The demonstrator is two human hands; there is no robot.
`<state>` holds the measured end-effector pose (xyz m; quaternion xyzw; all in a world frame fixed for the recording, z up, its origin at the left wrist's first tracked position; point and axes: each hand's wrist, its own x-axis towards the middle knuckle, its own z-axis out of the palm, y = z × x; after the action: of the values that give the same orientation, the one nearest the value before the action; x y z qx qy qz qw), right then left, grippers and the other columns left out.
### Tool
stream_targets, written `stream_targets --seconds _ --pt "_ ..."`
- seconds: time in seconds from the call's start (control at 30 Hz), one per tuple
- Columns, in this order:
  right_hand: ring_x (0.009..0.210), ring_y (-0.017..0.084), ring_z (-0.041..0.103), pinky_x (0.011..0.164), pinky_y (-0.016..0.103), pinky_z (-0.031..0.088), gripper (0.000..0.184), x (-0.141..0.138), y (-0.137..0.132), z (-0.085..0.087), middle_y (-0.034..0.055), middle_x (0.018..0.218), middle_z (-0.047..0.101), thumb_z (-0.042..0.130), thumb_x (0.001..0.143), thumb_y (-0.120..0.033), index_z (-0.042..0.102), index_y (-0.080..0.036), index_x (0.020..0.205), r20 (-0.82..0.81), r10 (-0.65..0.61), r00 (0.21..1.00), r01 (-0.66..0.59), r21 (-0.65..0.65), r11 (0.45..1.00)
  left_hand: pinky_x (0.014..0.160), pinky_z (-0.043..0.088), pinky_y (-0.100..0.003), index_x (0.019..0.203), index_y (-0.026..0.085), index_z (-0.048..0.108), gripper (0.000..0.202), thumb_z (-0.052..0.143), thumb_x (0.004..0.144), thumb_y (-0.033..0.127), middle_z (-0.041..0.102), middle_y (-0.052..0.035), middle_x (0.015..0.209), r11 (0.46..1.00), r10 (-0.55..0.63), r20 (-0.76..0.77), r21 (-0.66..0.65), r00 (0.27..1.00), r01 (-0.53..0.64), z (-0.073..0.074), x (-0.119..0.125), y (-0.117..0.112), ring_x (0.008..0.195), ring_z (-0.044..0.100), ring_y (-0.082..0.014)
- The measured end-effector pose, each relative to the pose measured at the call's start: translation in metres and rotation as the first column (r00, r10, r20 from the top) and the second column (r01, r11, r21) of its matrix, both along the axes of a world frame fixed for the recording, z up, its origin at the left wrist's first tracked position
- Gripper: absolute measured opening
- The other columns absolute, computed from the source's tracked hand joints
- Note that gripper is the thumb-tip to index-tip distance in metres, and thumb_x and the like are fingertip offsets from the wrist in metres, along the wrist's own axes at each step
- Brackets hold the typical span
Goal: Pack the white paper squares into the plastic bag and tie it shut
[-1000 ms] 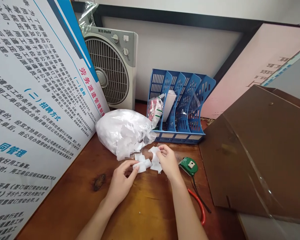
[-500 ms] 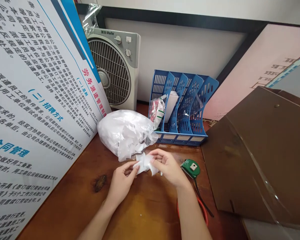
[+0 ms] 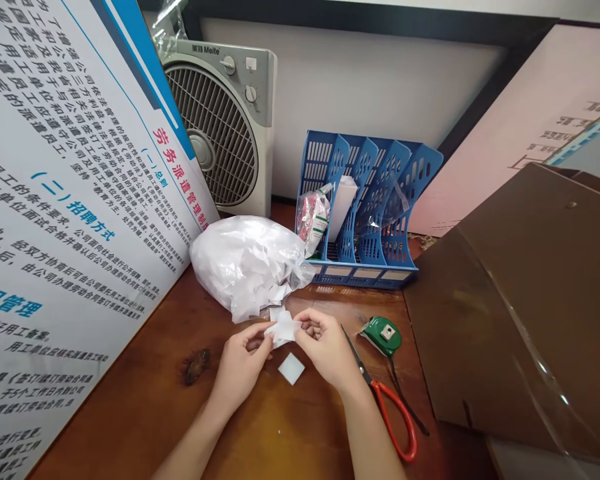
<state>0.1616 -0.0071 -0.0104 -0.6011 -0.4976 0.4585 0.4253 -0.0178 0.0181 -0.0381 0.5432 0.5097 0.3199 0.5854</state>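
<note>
- Pinched thin white sheets [image 3: 281,328] with left hand [image 3: 241,360], barely parting thumb from curled fingers.
- Pinched their right tip with right hand [image 3: 326,345], likewise nearly closed.
- Held them over wooden table [image 3: 260,437], midway between its left and right edges.
- Had one loose white square [image 3: 291,369] lying flat between both hands.
</note>
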Motion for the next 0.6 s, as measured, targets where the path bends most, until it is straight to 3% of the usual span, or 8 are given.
stream_targets --seconds 0.1,0.23,0.3,0.43,0.6 --pt "0.065 0.013 0.052 0.058 0.024 0.039 0.013 0.002 0.0 -0.003 -0.0017 0.071 0.058 0.055 0.081 -0.017 0.067 -0.018 0.085 0.048 0.007 0.999 -0.008 0.018 1.0 0.071 0.059 -0.029 0.126 0.013 0.071 0.047 0.066 0.09 0.043 0.077 -0.0099 0.103 1.0 0.002 -0.025 0.015 1.0 -0.002 0.001 0.0 -0.002 0.086 0.072 -0.0241" --pt "0.056 0.013 0.044 0.054 0.025 0.031 0.012 -0.006 -0.002 -0.001 -0.0043 0.061 0.052 0.057 0.076 -0.014 0.066 -0.019 0.082 0.161 -0.031 0.986 0.022 0.061 0.998 0.072 0.057 -0.028 0.122 0.016 0.073 0.037 0.065 0.09 0.033 0.077 -0.0089 0.109 0.997 -0.061 0.02 0.051 0.998 0.059 0.0 0.002 -0.004 0.088 0.072 -0.0231" --pt "0.055 0.013 0.044 0.054 0.025 0.031 0.02 -0.009 -0.004 0.0 -0.0046 0.063 0.054 0.059 0.075 -0.012 0.068 -0.02 0.092 0.189 -0.021 0.982 0.005 0.084 0.996 0.073 0.057 -0.027 0.122 0.017 0.073 0.036 0.065 0.09 0.029 0.077 -0.0082 0.109 0.996 -0.069 0.025 0.06 0.997 0.067 -0.001 0.003 -0.004 0.089 0.073 -0.0231" --pt "0.065 0.014 0.051 0.061 0.026 0.038 0.046 -0.01 -0.007 -0.002 -0.0004 0.087 0.064 0.056 0.078 -0.008 0.069 -0.025 0.119 0.31 0.056 0.949 -0.116 0.178 0.977 0.083 0.057 -0.029 0.121 0.017 0.074 0.034 0.065 0.089 0.026 0.077 -0.0076 0.111 0.993 -0.075 0.016 0.091 0.997 0.073 -0.001 0.003 -0.005 0.096 0.073 -0.0245" --pt "0.083 0.018 0.056 0.071 0.028 0.043 0.028 -0.008 -0.01 -0.001 0.003 0.094 0.06 0.057 0.083 -0.008 0.073 -0.024 0.1 0.379 0.053 0.924 -0.158 0.25 0.955 0.082 0.058 -0.031 0.118 0.017 0.076 0.034 0.068 0.089 0.031 0.078 -0.0086 0.109 0.992 -0.086 -0.043 0.085 0.995 0.089 0.0 0.002 -0.005 0.094 0.074 -0.0259"
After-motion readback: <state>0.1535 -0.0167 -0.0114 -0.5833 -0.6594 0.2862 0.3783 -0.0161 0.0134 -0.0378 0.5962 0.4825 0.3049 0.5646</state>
